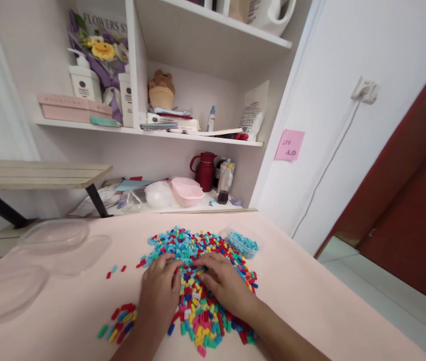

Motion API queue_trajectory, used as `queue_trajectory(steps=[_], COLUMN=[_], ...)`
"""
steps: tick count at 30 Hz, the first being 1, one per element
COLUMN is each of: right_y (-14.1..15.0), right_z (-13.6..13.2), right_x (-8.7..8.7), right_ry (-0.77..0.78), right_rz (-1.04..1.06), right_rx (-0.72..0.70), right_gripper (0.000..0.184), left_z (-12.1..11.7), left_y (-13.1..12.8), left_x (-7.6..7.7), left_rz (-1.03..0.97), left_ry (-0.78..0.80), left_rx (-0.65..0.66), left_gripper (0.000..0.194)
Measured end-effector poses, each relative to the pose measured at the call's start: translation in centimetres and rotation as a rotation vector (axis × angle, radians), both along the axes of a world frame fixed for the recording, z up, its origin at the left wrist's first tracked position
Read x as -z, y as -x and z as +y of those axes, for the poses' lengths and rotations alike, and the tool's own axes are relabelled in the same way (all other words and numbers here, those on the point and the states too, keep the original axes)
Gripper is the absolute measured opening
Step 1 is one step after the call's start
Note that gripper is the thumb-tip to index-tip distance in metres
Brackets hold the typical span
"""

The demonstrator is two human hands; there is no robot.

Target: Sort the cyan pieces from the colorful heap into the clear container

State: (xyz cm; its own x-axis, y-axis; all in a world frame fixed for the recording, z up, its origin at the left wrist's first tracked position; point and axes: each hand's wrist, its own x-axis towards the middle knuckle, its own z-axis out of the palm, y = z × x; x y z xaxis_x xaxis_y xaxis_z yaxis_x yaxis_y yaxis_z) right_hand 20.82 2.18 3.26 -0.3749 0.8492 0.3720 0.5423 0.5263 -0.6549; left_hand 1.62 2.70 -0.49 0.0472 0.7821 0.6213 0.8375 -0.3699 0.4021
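Observation:
A wide pile of small toy bricks (205, 321) in light blue, red, yellow, green and dark blue covers the middle of the pink tabletop. My left hand (162, 281) rests on the pile's left side, fingers bent and thumb apart from them. Opposite it, my right hand (222, 281) reaches in from the right, fingertips among the bricks and thumb spread below. Both sets of fingertips are close together near light blue bricks (177, 245); what lies under them is partly hidden. A clear plastic container (252, 254) holding light blue bricks stands at the pile's back right.
Clear plastic containers (53, 233) and a flat clear lid (81, 255) lie at the left. A smaller brick group (123, 321) sits beside my left forearm. Behind the table are a pink bowl (187, 191), a red jug (205, 171) and a bottle of dark liquid (225, 185).

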Motion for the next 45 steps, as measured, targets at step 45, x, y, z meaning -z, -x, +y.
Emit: queue_trajectory(steps=[45], right_y=[1.1], right_z=[-2.0], right_x=[-1.7], right_ry=[0.702], right_rz=[0.952], right_rx=[-0.106], right_gripper=[0.030], left_z=[-2.0], left_y=[-1.1], left_x=[-2.9], left_rz=[-0.779], left_ry=[0.165], left_rx=[0.089], left_gripper=[0.028])
